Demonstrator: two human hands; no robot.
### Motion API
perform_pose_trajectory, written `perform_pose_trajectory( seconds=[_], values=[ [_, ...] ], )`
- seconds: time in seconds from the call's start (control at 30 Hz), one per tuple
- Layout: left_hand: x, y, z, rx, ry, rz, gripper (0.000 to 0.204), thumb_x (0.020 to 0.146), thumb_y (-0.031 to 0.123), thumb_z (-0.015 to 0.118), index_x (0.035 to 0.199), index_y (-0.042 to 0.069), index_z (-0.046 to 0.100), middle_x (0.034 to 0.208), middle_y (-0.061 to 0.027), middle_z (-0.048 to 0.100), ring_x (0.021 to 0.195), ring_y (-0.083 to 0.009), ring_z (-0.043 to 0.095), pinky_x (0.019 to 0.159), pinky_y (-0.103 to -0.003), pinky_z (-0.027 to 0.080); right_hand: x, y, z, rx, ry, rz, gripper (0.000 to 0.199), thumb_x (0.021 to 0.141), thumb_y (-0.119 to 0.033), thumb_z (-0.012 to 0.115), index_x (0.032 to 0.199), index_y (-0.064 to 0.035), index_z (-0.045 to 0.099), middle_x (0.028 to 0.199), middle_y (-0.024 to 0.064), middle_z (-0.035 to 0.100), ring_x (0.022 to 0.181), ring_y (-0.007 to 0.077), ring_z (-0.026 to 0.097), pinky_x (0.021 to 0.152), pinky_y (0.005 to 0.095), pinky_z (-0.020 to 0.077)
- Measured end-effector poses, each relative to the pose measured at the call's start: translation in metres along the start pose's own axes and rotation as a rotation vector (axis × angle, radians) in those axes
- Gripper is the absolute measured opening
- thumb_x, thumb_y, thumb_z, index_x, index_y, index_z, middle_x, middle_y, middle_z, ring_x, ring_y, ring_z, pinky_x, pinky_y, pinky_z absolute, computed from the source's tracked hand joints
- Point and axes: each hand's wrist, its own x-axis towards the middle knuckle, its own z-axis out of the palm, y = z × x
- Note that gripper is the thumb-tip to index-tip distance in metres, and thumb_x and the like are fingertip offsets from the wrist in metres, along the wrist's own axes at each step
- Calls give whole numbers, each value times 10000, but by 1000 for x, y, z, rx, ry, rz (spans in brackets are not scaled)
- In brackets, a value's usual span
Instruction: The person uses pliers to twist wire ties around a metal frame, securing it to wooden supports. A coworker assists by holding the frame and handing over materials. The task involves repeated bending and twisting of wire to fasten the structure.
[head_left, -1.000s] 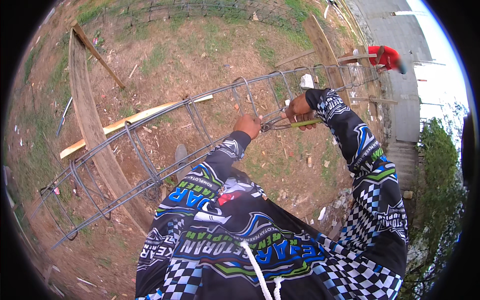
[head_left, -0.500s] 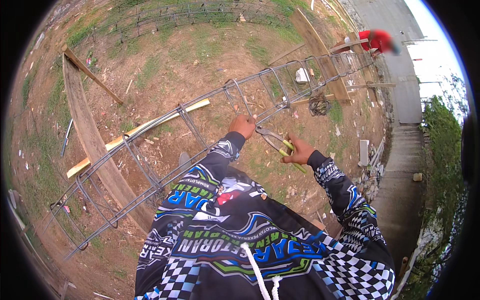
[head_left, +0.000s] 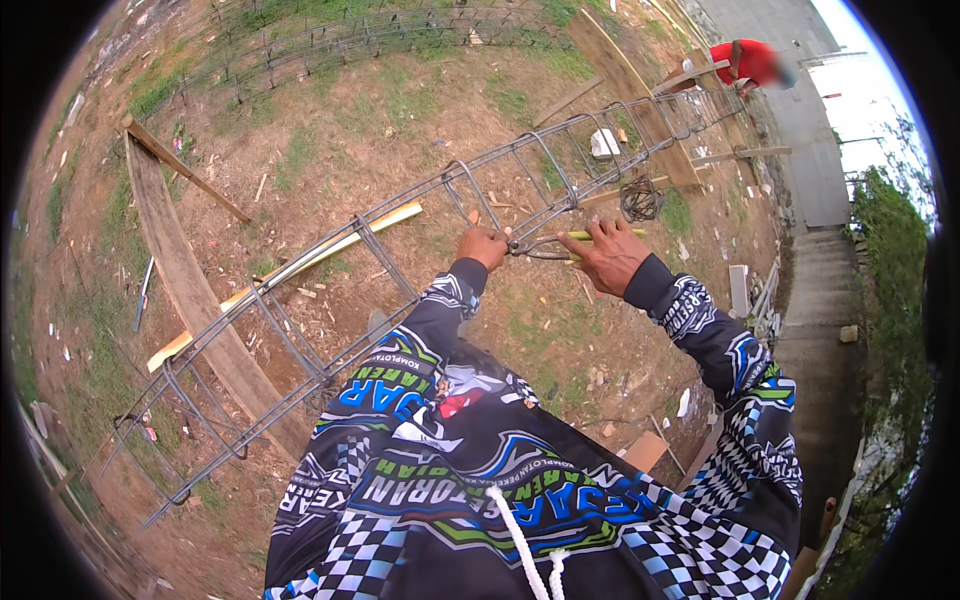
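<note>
Grassy dirt [head_left: 350, 130], diagonal rebar cage [head_left: 386, 258], pliers [head_left: 527, 247] near-level (jaws leftward)

The right hand [head_left: 612, 260] covers part of the handles of the pliers [head_left: 527, 247]; the left hand [head_left: 484, 248] hides a stretch of the steel cage [head_left: 362, 222]. Whether the pliers' tips grip anything is too small to tell. A co-worker's head [head_left: 783, 70] is blurred; the lower edge cuts off the white drawstring [head_left: 519, 540]

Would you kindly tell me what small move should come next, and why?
The right hand should perhaps firm its grip on the pliers: its fingers look partly spread, while the pliers' jaws sit close to the steel cage, right beside the left hand's fingertips.
</note>
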Motion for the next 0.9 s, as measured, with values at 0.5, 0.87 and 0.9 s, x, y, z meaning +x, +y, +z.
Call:
perform_pose_trajectory(
  seconds=[0.5,0.87,0.9],
  values=[
    [3,5,-9,-82,-58,-49,453,913,419,550,752,34,728,654,-142,675,784,-322,677,805,-420,492,57,67,10,-56,235,-412,487,912,-353,584,1365,-207,483,924,128,600,885,286,601,814,420,463],
    [0,5,-3,-26,-34,-7,484,908,432,550,804,-9,723,582,-141,652,624,-248,669,682,-381,505,-10,-16,76,1915,-701,380,334,884,-316,694,929,-9,570,685,88,622,574,204,633,490,356,528],
    [-2,7,-5,-45,-35,-1,485,910,431,550,807,-10,723,581,-140,651,623,-247,669,674,-378,506,-12,-18,76,1872,-688,423,463,781,-245,800,1051,14,527,751,142,632,578,200,637,451,321,512]
  ],
)
